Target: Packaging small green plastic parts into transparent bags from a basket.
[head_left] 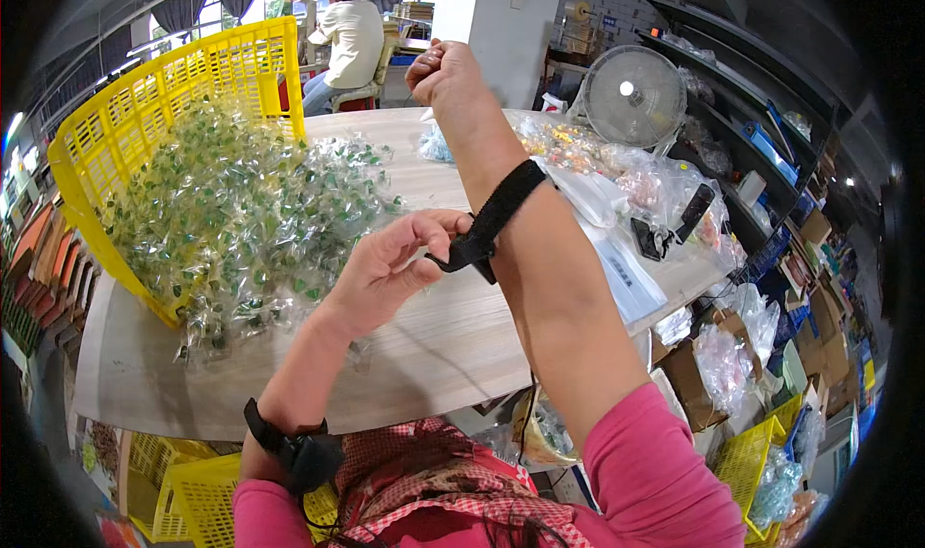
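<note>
My left hand (390, 264) pinches the loose end of a black strap (509, 201) that wraps my right forearm below the wrist. A dark block-like piece sits under that strap, mostly hidden by it. My right arm is raised over the table, and its hand (443, 68) is curled into a fist; no object shows in it. Around my left forearm is another black strap carrying a small black device (310, 459). To the left of my left hand lies a heap of clear plastic packets (241, 221) with small green pieces inside, spilling from a tipped yellow crate (77, 177).
The wood-grain table (414, 375) curves in front of me. Bagged small parts (578, 153), a white fan (631, 95), a phone (647, 240) and plastic bags (626, 278) occupy its right side. Yellow crates (207, 500) stand below. Beyond, a person (349, 47) sits facing away.
</note>
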`<action>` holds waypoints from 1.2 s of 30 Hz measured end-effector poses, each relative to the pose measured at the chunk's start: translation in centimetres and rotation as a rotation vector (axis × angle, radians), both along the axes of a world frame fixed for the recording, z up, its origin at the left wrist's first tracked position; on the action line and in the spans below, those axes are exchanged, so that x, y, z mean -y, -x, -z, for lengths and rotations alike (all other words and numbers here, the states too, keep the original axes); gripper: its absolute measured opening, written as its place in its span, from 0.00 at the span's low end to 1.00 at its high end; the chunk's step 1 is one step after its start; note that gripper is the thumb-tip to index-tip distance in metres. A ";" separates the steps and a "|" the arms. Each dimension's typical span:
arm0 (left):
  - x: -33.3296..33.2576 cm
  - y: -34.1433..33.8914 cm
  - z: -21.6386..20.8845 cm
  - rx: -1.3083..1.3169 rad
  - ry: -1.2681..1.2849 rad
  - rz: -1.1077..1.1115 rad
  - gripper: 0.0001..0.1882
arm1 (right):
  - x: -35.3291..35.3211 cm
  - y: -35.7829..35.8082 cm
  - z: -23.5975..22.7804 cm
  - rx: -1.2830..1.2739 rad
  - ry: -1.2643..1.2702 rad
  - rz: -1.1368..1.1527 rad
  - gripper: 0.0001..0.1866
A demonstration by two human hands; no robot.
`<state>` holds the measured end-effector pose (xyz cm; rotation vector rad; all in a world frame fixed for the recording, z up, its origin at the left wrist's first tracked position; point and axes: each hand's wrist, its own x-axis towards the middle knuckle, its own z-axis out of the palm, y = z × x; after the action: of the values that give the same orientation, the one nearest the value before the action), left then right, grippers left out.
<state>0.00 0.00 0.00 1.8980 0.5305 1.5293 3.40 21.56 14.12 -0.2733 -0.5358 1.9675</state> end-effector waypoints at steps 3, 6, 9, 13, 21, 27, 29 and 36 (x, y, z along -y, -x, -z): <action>0.0 0.2 0.0 0.115 0.034 0.135 0.14 | 1.1 0.3 -0.5 -0.052 0.060 -0.045 0.05; 0.1 -0.2 -0.3 0.172 0.087 0.130 0.16 | 1.9 0.8 -0.4 -0.100 0.061 -0.056 0.06; 0.6 -0.3 -1.2 0.069 0.095 0.031 0.19 | 2.6 1.7 0.0 -0.107 0.007 -0.106 0.06; 0.7 0.0 -1.0 -0.138 0.158 0.007 0.22 | 3.1 1.7 -0.5 -0.123 -0.005 -0.126 0.05; 0.5 0.9 2.7 0.086 0.037 0.076 0.20 | 3.1 0.4 -1.1 -0.250 0.074 -0.110 0.04; 0.8 -0.7 -1.2 -0.031 0.087 -0.146 0.18 | 3.7 1.1 -0.8 -0.243 0.139 -0.142 0.05; 0.6 -0.7 -0.5 0.001 0.046 -0.170 0.17 | 4.0 1.0 -1.6 -0.230 0.106 -0.108 0.06; 0.2 -0.7 0.1 -0.281 -0.173 -0.289 0.14 | 2.9 -1.0 -2.9 -0.425 0.043 -0.081 0.07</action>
<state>0.67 -0.22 -0.11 2.2676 0.8524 1.5335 4.40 18.61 17.00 0.1430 -0.2315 2.0404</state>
